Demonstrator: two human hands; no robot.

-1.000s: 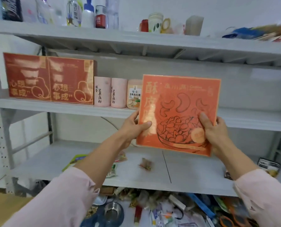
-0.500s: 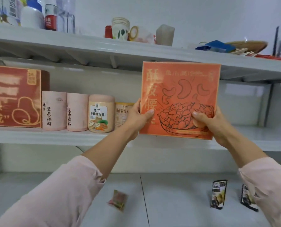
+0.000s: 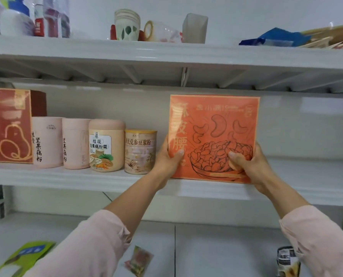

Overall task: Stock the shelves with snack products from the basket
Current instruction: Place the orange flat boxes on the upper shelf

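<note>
An orange cashew snack box [image 3: 214,124] stands upright with its lower edge on the middle shelf [image 3: 66,176], right of the row of canisters. My left hand [image 3: 166,158] grips its lower left edge, thumb across the front. Holding the lower right corner, my right hand [image 3: 248,162] has its thumb on the printed bowl. The basket is out of view.
Left of the box stand a beige can [image 3: 140,151], a peach jar [image 3: 106,144], two pink canisters [image 3: 46,141] and a red gift box [image 3: 8,126]. Cups and bottles crowd the top shelf [image 3: 166,54]. Small packets [image 3: 138,260] lie on the lower shelf [image 3: 216,250].
Both hands carried the orange box up from in front of the lower shelf and onto the middle shelf, where its bottom edge now rests. The view tilted upward.
</note>
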